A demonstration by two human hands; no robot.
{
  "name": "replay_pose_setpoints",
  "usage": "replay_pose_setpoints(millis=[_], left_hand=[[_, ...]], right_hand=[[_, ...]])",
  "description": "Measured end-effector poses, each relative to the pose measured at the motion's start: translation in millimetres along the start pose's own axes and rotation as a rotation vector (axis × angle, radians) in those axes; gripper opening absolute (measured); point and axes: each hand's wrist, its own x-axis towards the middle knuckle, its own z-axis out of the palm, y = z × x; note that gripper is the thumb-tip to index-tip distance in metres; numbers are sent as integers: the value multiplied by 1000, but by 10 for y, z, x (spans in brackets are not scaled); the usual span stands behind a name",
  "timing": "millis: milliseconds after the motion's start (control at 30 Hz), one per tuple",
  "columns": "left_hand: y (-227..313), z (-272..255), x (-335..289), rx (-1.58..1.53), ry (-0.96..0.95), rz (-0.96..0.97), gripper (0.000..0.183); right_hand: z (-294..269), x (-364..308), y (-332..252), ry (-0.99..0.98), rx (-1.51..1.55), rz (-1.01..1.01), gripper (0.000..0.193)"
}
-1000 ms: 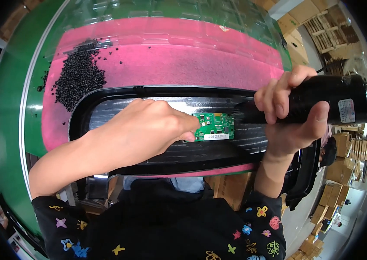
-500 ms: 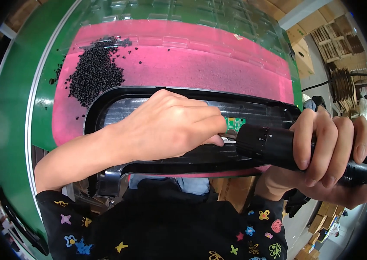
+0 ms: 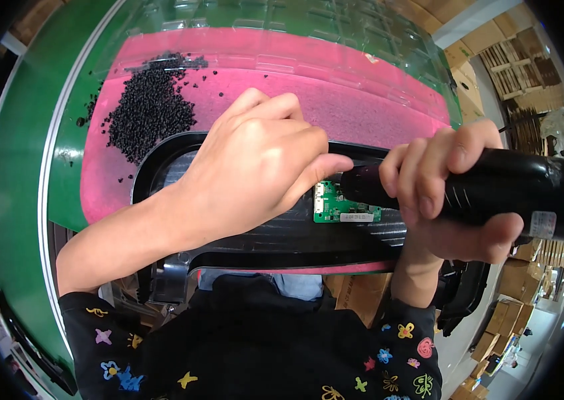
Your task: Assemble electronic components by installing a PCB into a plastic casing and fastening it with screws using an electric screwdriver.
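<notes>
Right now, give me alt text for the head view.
Right hand gripping a black cylindrical tool, its tip over a green circuit board inside a black shell. The left hand is close to the tip, contact unclear. Small black pieces are heaped on a pink mat, upper left.

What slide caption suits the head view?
Right hand grips a black tool over a green circuit board; left hand near the tool's tip.
</notes>
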Motion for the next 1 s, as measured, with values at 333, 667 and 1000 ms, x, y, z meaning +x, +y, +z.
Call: replay_pose_setpoints(millis=[333,667,1000], left_hand=[[-19,35,-27,-16,-19,-82,17],[-38,8,-34,26,-72,-24,17],[-50,22,-56,-82,-200,80,17]], right_hand=[[106,3,37,98,-36,144,64],[178,157,96,34,-340,169,66],[41,25,-146,78,215,-100,54]])
